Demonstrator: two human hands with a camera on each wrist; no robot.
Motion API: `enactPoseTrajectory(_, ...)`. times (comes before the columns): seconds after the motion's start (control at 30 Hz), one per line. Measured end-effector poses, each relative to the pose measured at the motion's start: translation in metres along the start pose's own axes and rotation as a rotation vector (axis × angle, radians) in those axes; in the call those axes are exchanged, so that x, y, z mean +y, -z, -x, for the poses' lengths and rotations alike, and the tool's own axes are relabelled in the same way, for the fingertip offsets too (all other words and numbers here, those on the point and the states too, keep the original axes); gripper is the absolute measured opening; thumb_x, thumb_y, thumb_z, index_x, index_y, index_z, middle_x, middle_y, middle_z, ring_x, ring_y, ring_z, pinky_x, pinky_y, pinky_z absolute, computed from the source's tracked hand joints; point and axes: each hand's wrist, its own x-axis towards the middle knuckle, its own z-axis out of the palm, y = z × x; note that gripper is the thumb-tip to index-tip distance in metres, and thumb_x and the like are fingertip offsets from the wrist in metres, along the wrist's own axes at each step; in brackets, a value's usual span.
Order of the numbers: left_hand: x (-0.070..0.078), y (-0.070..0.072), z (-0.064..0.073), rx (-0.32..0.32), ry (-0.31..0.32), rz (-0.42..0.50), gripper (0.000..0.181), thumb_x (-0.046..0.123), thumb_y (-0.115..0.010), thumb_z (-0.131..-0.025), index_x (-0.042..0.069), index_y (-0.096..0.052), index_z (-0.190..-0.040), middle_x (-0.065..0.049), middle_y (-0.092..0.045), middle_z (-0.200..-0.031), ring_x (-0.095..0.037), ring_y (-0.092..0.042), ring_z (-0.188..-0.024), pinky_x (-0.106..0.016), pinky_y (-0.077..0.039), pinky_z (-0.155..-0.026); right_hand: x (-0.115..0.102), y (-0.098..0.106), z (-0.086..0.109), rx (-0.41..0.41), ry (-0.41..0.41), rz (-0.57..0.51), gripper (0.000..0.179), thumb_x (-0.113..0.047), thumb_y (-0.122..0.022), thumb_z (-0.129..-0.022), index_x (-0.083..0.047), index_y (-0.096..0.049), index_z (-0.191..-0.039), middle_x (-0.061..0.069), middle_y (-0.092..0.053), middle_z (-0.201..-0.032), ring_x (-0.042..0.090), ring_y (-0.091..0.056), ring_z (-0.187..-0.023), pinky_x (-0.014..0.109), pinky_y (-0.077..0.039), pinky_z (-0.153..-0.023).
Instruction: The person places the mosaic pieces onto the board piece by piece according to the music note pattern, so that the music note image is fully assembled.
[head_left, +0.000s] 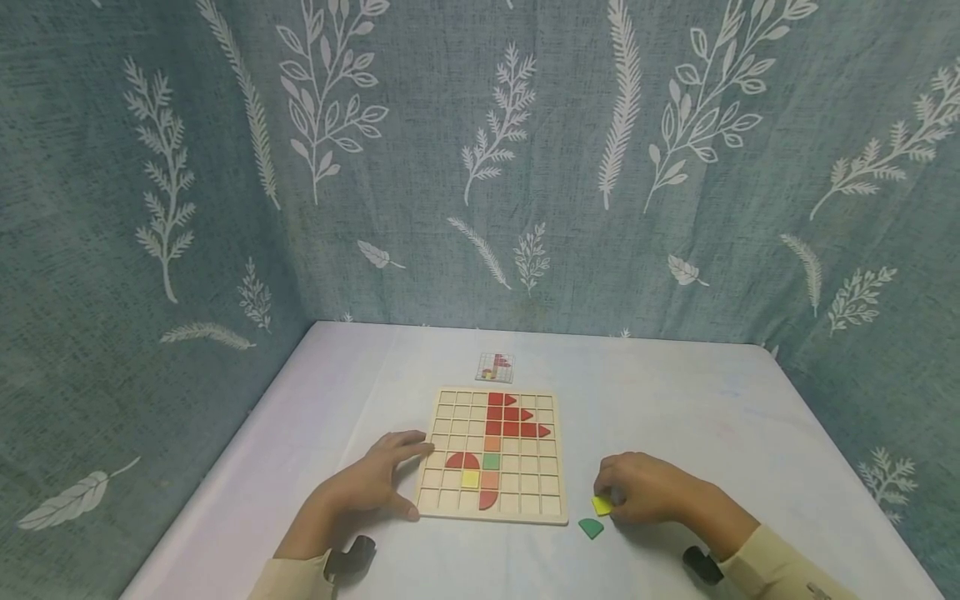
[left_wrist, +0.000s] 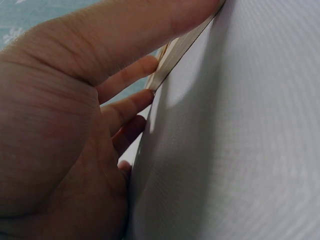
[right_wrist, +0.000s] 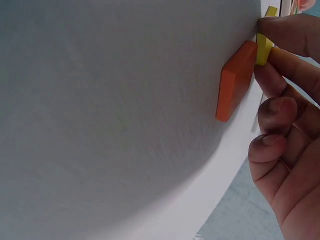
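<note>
A wooden grid board (head_left: pixel 525 475) lies on the table, bearing red, orange, green and yellow shaped tiles. My left hand (head_left: pixel 382 473) touches its left side, thumb near the lower left corner and fingers spread along the edge; the left wrist view shows the board's edge (left_wrist: pixel 175 52) by the fingertips. Right of the board, my right hand (head_left: pixel 648 489) pinches a yellow tile (right_wrist: pixel 263 49) between thumb and finger. Beside it on the cloth lies an orange tile (right_wrist: pixel 236 82), hidden under the hand in the head view. A green quarter-round tile (head_left: pixel 591 527) is just left of that hand.
A small picture card (head_left: pixel 496 367) with a coloured grid pattern lies behind the board. White cloth covers the table (head_left: pixel 660 400). Patterned blue-green curtains (head_left: pixel 450 167) stand at the back and sides.
</note>
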Motion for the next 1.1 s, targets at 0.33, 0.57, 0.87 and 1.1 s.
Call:
enactPoseTrajectory(0.33, 0.001, 0.001, 0.000, 0.002, 0.012, 0.009, 0.104, 0.053, -0.088, -0.051, 0.022, -0.050, -0.142, -0.005, -0.033, -0.152, -0.035, -0.024, -0.140, -0.061, -0.023, -0.109, -0.011, 0.010, -0.010, -0.008, -0.058, -0.025, 0.023, -0.022, -0.081, -0.074, -0.023, -0.076, -0.096, -0.023, -0.058, -0.084, 0.000, -0.054, -0.079, 0.031, -0.053, -0.079)
enactPoseTrajectory(0.57, -0.001, 0.000, 0.001, 0.006, 0.003, 0.001, 0.105, 0.056, -0.087, -0.049, 0.023, -0.051, -0.142, -0.004, -0.033, -0.152, -0.033, -0.024, -0.141, -0.060, -0.023, -0.110, -0.023, 0.012, -0.025, -0.005, -0.011, -0.009, 0.025, -0.025, -0.080, -0.075, -0.022, -0.076, -0.100, -0.022, -0.060, -0.086, 0.000, -0.054, -0.079, 0.030, -0.053, -0.079)
enactPoseTrajectory(0.87, -0.002, -0.001, 0.000, -0.004, 0.008, -0.001, 0.104, 0.056, -0.087, -0.050, 0.026, -0.050, -0.142, -0.003, -0.032, -0.152, -0.033, -0.023, -0.141, -0.059, -0.024, -0.110, -0.034, 0.012, -0.042, 0.028, 0.098, -0.007, 0.028, -0.026, -0.077, -0.077, -0.017, -0.075, -0.103, -0.020, -0.060, -0.090, 0.000, -0.053, -0.079, 0.030, -0.052, -0.079)
enactPoseTrajectory(1.1, -0.001, -0.001, 0.001, -0.001, 0.013, 0.009, 0.105, 0.055, -0.087, -0.049, 0.025, -0.050, -0.142, -0.003, -0.032, -0.152, -0.033, -0.022, -0.141, -0.060, -0.023, -0.110, -0.046, 0.015, -0.053, 0.100, 0.193, -0.036, 0.022, -0.020, -0.075, -0.079, -0.015, -0.076, -0.100, -0.016, -0.064, -0.092, 0.003, -0.056, -0.078, 0.025, -0.051, -0.075)
